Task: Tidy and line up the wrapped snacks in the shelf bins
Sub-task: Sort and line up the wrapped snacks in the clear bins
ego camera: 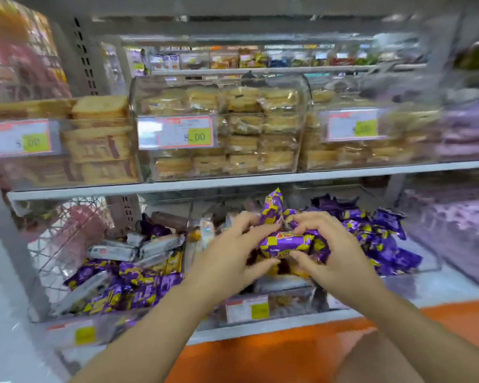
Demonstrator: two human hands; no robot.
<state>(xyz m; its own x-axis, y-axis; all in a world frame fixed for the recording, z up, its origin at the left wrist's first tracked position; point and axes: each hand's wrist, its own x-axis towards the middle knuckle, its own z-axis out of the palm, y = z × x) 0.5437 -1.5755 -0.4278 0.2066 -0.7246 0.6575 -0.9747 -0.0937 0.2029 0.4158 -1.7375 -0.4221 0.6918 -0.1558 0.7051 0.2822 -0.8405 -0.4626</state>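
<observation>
Two bare forearms reached up from the bottom of the view, over an orange floor [260, 355]. The left hand [227, 258] and the right hand [332, 255] met above the lower shelf [440, 288], both closed around one purple-and-yellow wrapped snack [286, 244]. The left fingers [249, 225] curled over its top and left end with the thumb beneath; the right fingers [310, 219] pinched its upper edge, the thumb pressing underneath. The snack lay roughly level between the palms, held just above the middle bin [271, 308], a clear box with a price label [246, 307] on its front. A second wrapper of the same kind [274, 205] stuck up behind the fingers.

To the left, a clear bin [67, 330] held a loose jumble of purple snacks [138, 288] and silver bars [127, 250], lying at all angles. To the right, a heap of purple snacks [376, 233] lay untidy in another clear bin, just beside the right hand. Farther right were blurred lilac packs [459, 233].

On the upper shelf [233, 183] stood clear cases of pale wrapped cakes [227, 128], stacked in neat rows, each case bearing a price tag [186, 132]. Beyond them, more shelves of goods [246, 59] were too blurred to make out.
</observation>
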